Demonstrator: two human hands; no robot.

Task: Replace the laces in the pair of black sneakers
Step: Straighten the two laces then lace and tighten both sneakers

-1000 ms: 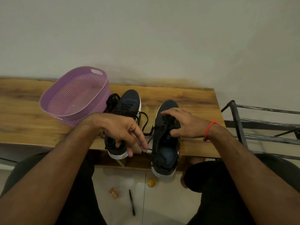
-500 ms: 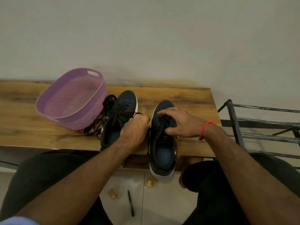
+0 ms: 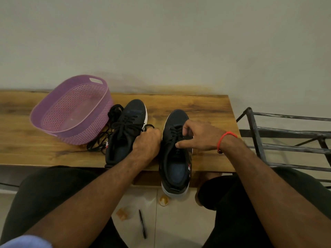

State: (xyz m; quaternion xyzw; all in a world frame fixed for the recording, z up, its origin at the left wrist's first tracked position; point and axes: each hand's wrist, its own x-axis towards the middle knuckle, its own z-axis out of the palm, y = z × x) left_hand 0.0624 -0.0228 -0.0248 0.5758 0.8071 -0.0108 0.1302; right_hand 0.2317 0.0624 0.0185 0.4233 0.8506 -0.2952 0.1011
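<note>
Two black sneakers with white soles stand toes away from me on a wooden bench (image 3: 206, 108). The left sneaker (image 3: 129, 119) is laced, and loose black laces (image 3: 102, 140) lie in a tangle beside it. The right sneaker (image 3: 174, 158) hangs its heel over the bench's front edge. My left hand (image 3: 147, 142) is curled into a fist between the shoes, gripping a black lace end that loops out past its knuckles. My right hand (image 3: 198, 135), with a red thread at the wrist, rests on the right sneaker, fingers bent into its laces and thumb stretched along the tongue.
A purple perforated plastic basket (image 3: 53, 108) stands tilted on the bench at the left, touching the loose laces. A dark metal rack (image 3: 286, 140) is at the right. On the tiled floor below lie a black pen (image 3: 142, 223) and small orange scraps (image 3: 163, 200).
My left hand has drawn back from the right sneaker's side and closed into a fist between the shoes. My right hand's fingers have dug further into the right sneaker's laces.
</note>
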